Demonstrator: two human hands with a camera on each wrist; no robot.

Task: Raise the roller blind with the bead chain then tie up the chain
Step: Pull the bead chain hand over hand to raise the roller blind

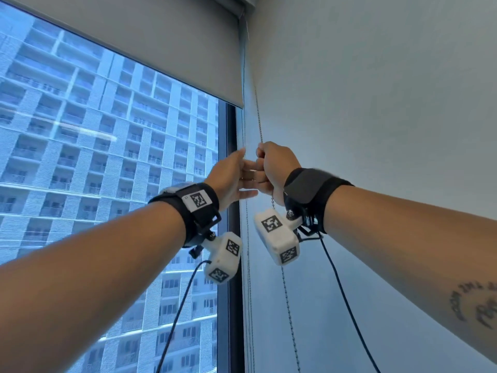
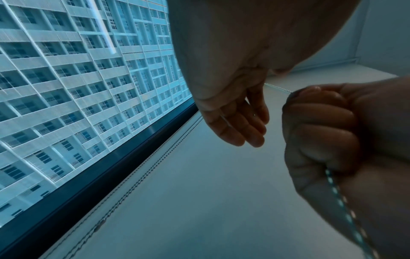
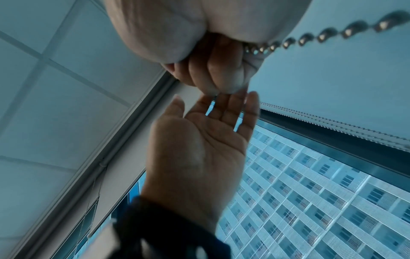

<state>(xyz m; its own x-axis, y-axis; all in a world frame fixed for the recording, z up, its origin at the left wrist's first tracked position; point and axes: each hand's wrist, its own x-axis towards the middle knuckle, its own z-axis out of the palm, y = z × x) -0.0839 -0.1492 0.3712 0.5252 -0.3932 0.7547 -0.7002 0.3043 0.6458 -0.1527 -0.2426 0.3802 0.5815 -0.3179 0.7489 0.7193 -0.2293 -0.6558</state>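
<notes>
- The head view alone shows the grey roller blind [image 1: 150, 49], its bottom edge high up the window [image 1: 107, 170], and both forearms with strapped-on wrist cameras.
- The right wrist view alone shows the left hand [image 3: 197, 154] palm-on: fingers straight and spread, holding nothing, its fingertips [image 3: 252, 98] just under the right fist.
- The left wrist view alone shows the right hand [image 2: 321, 133] from the finger side, curled tight, with the bead chain [image 2: 341, 203] leaving the bottom of the fist.
- Counted: two hands, one blind, and one chain strand in the grip; further thin strands [image 1: 248, 278] hang against the window frame, too fine to count surely.
- The bead chain [image 1: 258, 117] runs down the wall corner from the blind's top, passes through the right hand [image 1: 274, 168], and hangs on below it.
- The left hand [image 1: 228, 176] sits just beside the right; whether it touches a strand I cannot tell.
</notes>
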